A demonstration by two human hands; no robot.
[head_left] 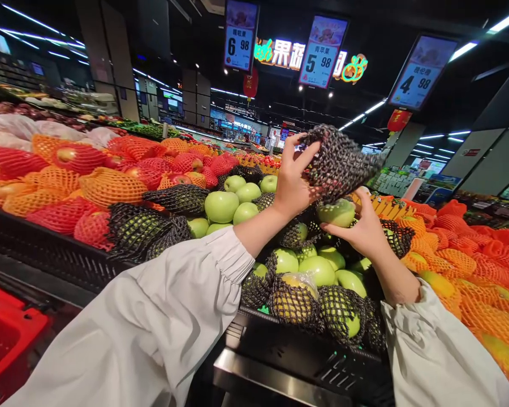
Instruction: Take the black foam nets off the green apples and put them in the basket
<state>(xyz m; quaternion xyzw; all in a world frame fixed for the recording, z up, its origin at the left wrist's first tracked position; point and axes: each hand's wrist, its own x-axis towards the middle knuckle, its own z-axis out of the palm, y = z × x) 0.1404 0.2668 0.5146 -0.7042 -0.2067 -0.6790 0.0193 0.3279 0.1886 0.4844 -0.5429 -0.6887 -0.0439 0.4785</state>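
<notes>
L hand (294, 183) pinches a black foam net (339, 161) up high. R hand (365, 229) cups a green apple (337, 212) right under it, above the apple pile (318, 268).

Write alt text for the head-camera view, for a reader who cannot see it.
The left hand holds a black foam net just above a green apple gripped in the right hand, over a supermarket display. Below lie more green apples, some netted, flanked by fruit in red and orange nets.
</notes>
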